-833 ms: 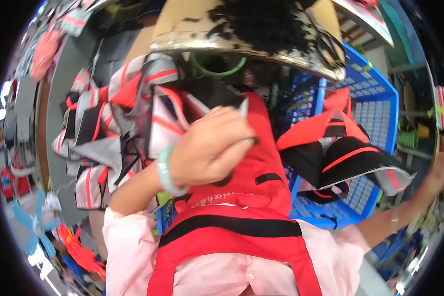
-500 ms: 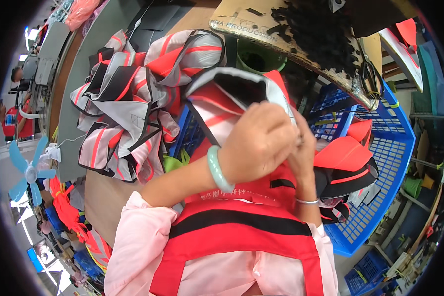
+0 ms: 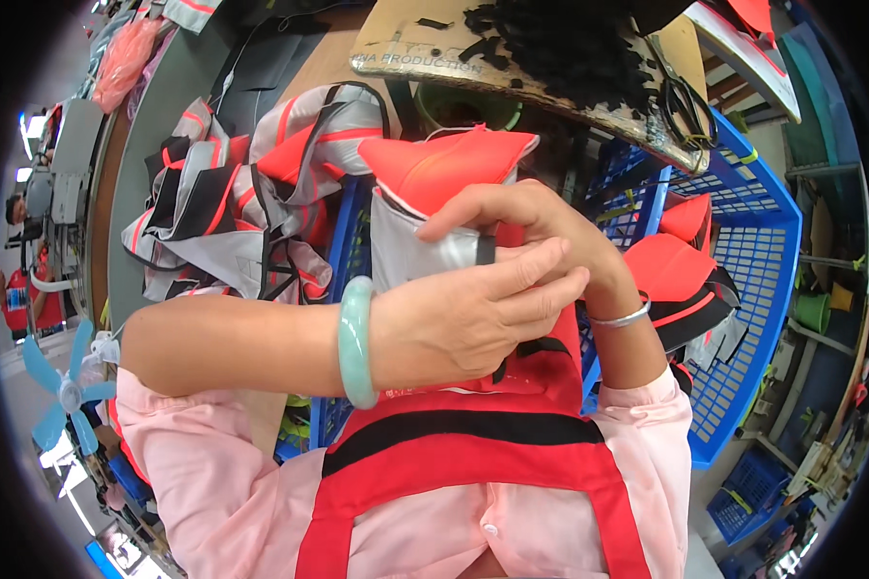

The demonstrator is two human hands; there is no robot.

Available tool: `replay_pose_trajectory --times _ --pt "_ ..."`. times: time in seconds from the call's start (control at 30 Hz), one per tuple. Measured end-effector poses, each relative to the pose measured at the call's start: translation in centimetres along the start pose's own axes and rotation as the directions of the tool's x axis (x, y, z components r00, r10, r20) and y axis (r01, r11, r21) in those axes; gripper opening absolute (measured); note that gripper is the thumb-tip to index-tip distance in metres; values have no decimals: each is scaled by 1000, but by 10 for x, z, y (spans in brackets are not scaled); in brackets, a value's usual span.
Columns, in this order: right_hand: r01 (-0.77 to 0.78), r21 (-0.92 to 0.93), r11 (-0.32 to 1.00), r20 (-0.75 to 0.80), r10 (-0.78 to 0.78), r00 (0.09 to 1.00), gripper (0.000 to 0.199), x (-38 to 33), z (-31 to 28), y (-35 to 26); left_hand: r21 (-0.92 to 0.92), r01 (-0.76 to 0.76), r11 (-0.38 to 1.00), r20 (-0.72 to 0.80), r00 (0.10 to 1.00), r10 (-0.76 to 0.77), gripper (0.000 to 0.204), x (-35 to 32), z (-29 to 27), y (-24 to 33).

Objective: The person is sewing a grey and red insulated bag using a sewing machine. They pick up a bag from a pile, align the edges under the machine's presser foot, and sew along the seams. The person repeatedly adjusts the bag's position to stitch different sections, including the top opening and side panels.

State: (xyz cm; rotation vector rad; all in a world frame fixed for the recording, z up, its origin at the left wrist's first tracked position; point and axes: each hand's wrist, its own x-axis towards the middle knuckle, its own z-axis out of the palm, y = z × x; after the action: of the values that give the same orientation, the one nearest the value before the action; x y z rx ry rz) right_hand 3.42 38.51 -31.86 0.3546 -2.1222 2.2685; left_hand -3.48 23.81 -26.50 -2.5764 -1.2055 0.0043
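In front of my chest is a sewn fabric piece [image 3: 413,246], grey-white with an orange-red flap at its top and black edging. My right hand [image 3: 555,222], a silver bangle on its wrist, curves over the piece's right side. Its forefinger lies bent across the grey cloth, while its thumb is hidden. My left hand [image 3: 478,314], below a pale green bangle, crosses in front with its fingers stretched out against the right palm. A short black strip [image 3: 486,250] shows between the hands.
Similar grey, black and orange-red pieces [image 3: 227,217] are heaped on the left. More orange-red pieces [image 3: 666,265] rest in the blue basket [image 3: 758,289] at right. Ahead, black scraps [image 3: 570,53] and scissors [image 3: 686,101] lie on a worn board [image 3: 386,43]. A fan [image 3: 70,394] stands far left.
The fabric piece has turned: its open dark mouth has gone from sight, and the orange-red flap now faces up. My hands have shifted from a close pinch to lying crossed, the left lower.
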Motion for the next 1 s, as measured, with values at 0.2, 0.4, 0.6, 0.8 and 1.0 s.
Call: replay_pose_trajectory --times 0.2,0.4,0.6,0.8,1.0 --pt "196 -288 937 -123 -239 963 38 5 -15 6 -466 -25 885 -38 999 9 14 -10 8 -18" --pt "-33 -7 999 -343 28 939 37 -12 -14 77 -762 138 632 -281 809 -516 13 -2 9 -60" --pt "-256 -178 950 -346 183 920 29 -11 -55 36 -958 223 -180 265 454 -850 16 -28 34 -103" --pt "121 -36 992 -679 -113 725 36 -4 -76 -14 -919 348 -183 338 461 -820 19 3 22 -140" --pt "-42 -112 993 -765 -59 641 20 17 -96 -31 -854 518 51 273 530 -803 22 19 18 -161"
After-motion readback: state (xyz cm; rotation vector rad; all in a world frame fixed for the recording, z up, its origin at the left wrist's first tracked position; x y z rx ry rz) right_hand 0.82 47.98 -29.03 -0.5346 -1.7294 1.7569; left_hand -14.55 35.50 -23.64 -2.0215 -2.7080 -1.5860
